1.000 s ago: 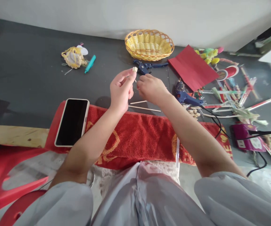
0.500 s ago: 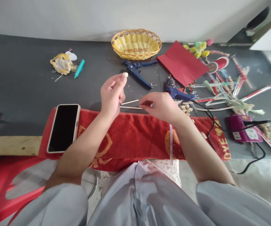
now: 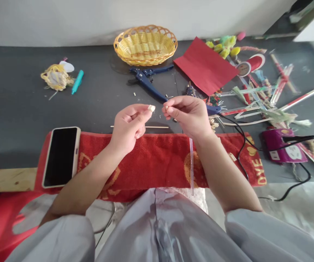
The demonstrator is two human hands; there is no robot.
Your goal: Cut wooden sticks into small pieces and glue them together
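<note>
My left hand (image 3: 128, 125) is closed in a pinch on a small cream bead-like piece (image 3: 151, 108) held at its fingertips. Right beside it, my right hand (image 3: 187, 114) is closed on a thin wooden stick whose tip (image 3: 167, 107) points at the piece. Both hands hover over the dark table just past a red towel (image 3: 157, 160). Another thin stick (image 3: 157, 127) lies on the table under my hands.
A black phone (image 3: 61, 156) lies on the towel's left end. A yellow wicker basket (image 3: 145, 44), blue pliers (image 3: 146, 80), a blue glue gun (image 3: 213, 108), red paper (image 3: 204, 65), a yellow yarn bundle (image 3: 55, 77), a teal marker (image 3: 77, 82), a purple power strip (image 3: 285, 147) and several craft sticks lie around.
My right hand has picked up a thin stick from the table and raised it to the small piece. My left hand has come down and closer. The view shifted right.
</note>
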